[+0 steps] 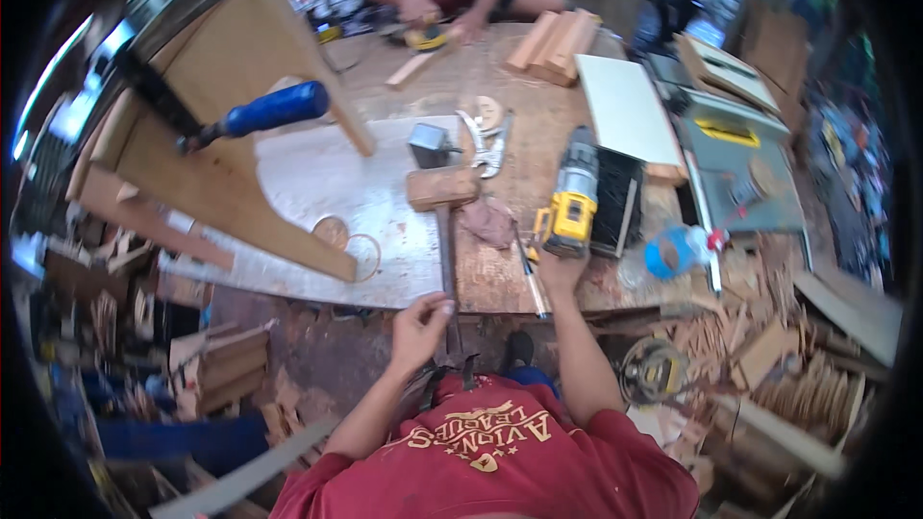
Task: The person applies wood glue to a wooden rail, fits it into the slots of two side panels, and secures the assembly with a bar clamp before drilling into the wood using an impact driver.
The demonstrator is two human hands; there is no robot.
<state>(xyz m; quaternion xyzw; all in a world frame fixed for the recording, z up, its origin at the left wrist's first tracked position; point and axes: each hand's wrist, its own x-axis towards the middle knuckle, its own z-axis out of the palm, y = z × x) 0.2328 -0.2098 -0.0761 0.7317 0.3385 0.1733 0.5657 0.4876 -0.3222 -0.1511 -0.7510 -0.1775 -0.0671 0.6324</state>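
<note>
My right hand (561,274) is at the table's front edge, closed on the lower end of a yellow, black and grey cordless drill (577,197). The drill's nose points away from me; its body hides most of those fingers. My left hand (420,332) is just off the front edge, fingers curled and thumb pressed to them. Whatever it pinches, if anything, is too small to make out. Close by runs the dark handle of a wooden mallet (442,188). A pen-like tool (534,281) lies left of the drill.
A curved wooden piece with a blue-handled clamp (274,109) stands at left. Pliers (493,146), a metal block (432,145), a cloth (488,222) and a bottle (676,251) lie on the table. Across it, a person's hands hold a yellow tool (426,38). Wood scraps (707,346) litter the floor.
</note>
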